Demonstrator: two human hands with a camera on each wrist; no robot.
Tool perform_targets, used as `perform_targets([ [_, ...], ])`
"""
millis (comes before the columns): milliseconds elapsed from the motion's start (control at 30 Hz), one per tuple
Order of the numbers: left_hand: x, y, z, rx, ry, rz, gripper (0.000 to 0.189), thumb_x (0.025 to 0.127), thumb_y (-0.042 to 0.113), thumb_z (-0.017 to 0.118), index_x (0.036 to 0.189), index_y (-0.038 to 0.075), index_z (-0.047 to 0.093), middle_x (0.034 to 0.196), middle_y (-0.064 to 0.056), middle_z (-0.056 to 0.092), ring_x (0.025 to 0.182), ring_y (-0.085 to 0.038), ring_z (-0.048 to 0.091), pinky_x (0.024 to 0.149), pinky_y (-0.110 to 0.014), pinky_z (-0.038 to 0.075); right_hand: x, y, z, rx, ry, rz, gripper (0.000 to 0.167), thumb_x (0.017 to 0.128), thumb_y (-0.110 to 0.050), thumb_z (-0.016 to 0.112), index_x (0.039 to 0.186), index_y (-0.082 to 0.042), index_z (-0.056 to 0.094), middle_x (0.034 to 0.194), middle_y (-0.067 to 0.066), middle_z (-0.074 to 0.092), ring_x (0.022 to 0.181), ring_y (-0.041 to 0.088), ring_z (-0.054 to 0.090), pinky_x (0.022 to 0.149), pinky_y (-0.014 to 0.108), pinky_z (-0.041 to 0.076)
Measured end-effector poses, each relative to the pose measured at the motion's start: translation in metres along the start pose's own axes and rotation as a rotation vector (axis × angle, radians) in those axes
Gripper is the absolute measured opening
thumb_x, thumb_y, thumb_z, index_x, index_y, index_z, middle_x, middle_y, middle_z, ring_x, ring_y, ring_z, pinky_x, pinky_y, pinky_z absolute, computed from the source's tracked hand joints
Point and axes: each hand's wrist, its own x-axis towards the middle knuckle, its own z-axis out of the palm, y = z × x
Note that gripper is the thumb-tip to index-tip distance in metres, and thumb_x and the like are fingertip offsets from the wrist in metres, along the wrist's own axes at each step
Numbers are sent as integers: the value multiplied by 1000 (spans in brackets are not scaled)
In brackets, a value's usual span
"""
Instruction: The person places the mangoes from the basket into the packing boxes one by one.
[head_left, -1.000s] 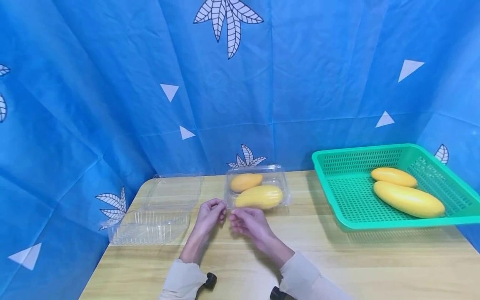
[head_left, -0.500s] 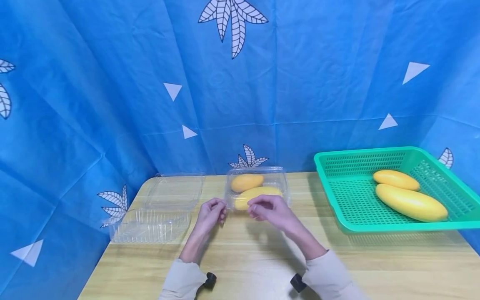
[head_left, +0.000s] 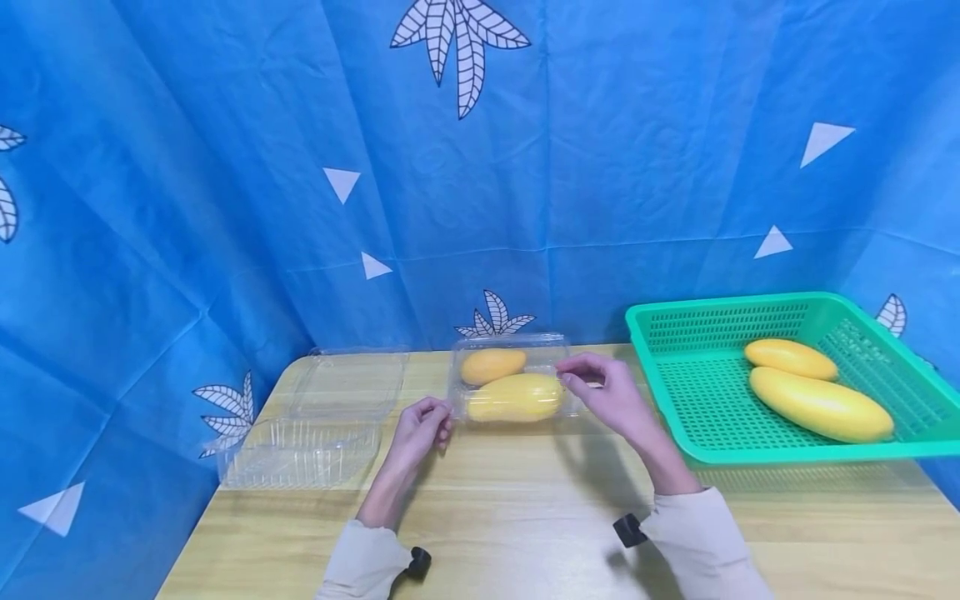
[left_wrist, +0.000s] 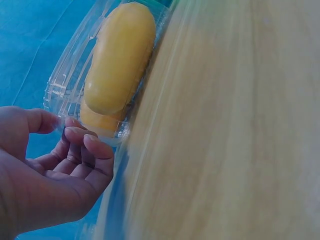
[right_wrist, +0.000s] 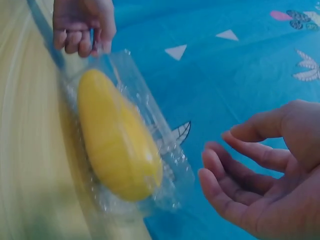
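Note:
A clear plastic clamshell box (head_left: 572, 400) stands near the back of the table, its lid down over two fruits. Inside, a mango-like orange-yellow fruit (head_left: 492, 365) lies behind a longer yellow fruit (head_left: 517, 397). At the box's front left corner, my left hand (head_left: 420, 429) pinches the edge between thumb and forefinger, also visible in the left wrist view. My right hand (head_left: 611, 396) hovers by the right side of the box. Its fingers (right_wrist: 227, 192) are loosely curved and hold nothing; the right wrist view shows a gap between them and the plastic.
Another clear clamshell box (head_left: 300, 454), lid raised, stands at the left of the table (head_left: 487, 525). On the right is a green mesh basket (head_left: 667, 417) with two yellow fruits (head_left: 821, 404). A blue patterned curtain (head_left: 600, 167) hangs behind the table.
My right hand has moved from the box's front left corner, along its front, to its right side. The left hand has stayed at its corner. The box and fruits look unmoved.

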Motion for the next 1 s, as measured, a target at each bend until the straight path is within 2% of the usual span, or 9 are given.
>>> perform_targets([
  [133, -3, -1, -2, -9, 14, -4, 15, 102, 10, 59, 96, -3, 63, 75, -7, 59, 61, -12, 50, 52, -22, 45, 4, 5, -2, -69, 26, -13, 21, 96, 3, 64, 116, 8, 68, 112, 23, 71, 105, 39, 68, 91, 50, 55],
  [333, -7, -1, -6, -12, 23, -3, 17, 103, 12, 59, 99, -5, 62, 75, -7, 58, 62, -13, 50, 52, -23, 45, 8, 16, -1, -119, 27, 39, 32, 95, 6, 58, 127, 9, 61, 119, 28, 66, 111, 46, 64, 95, 55, 52],
  [433, -7, -2, -6, -23, 23, -5, 19, 103, 13, 59, 100, -5, 62, 75, -7, 58, 62, -13, 50, 52, -23, 45, 7, 24, -1, -140, -15, 101, 39, 97, 2, 57, 135, 9, 55, 123, 30, 63, 113, 49, 62, 94, 54, 53],
  [567, -7, -2, -3, -42, -8, -6, 21, 104, 16, 59, 99, -4, 62, 75, -6, 58, 61, -12, 49, 53, -23, 46, 2, 33, -2, -133, -82, 212, 48, 100, -6, 54, 144, 10, 46, 127, 30, 61, 112, 47, 63, 89, 48, 55],
  [633, -7, -2, -2, -45, -27, -2, 23, 105, 17, 58, 97, -4, 61, 74, -5, 57, 60, -12, 49, 52, -24, 46, 0, 35, -4, -96, -105, 244, 50, 100, -7, 53, 146, 12, 43, 125, 31, 61, 107, 45, 64, 84, 45, 56],
  [867, -8, -2, -4, -15, -48, 13, 30, 107, 22, 54, 96, -6, 60, 75, -6, 58, 61, -13, 50, 52, -24, 48, 0, 38, -1, -1, -157, 223, 50, 99, -4, 53, 141, 20, 42, 104, 25, 64, 80, 32, 66, 72, 41, 56],
  [933, -9, -2, -4, 5, -82, 7, 36, 108, 25, 51, 99, -8, 61, 76, -7, 59, 62, -13, 51, 53, -24, 48, -1, 38, 1, 20, -164, 237, 49, 99, -2, 52, 141, 21, 41, 99, 24, 64, 78, 29, 65, 73, 41, 57],
  [1000, -12, -2, -4, 29, -149, -8, 42, 109, 28, 48, 102, -11, 61, 77, -7, 59, 63, -13, 53, 54, -24, 49, -1, 39, 2, 50, -166, 259, 48, 100, -1, 51, 141, 22, 40, 95, 24, 64, 78, 28, 65, 75, 41, 58],
])
